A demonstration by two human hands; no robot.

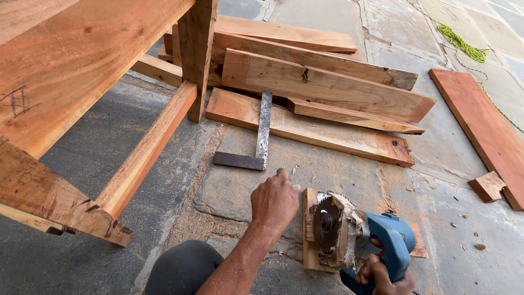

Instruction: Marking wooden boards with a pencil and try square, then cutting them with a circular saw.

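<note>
A person crouches on stone paving beside a wooden bench frame point(82, 82). The right hand point(385, 276) wraps around the handle of a blue circular saw point(360, 235) (its toothed blade exposed), which rests on a small wood block point(311, 240). The left hand point(274, 201), fingers loosely curled and holding nothing, hovers near a metal try square point(256, 147). Planks point(322, 87) lie stacked beyond.

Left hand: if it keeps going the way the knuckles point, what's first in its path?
Probably the steel try square lying on the stone paving just beyond the left hand; past it, the stacked planks. Depth is uncertain.
</note>
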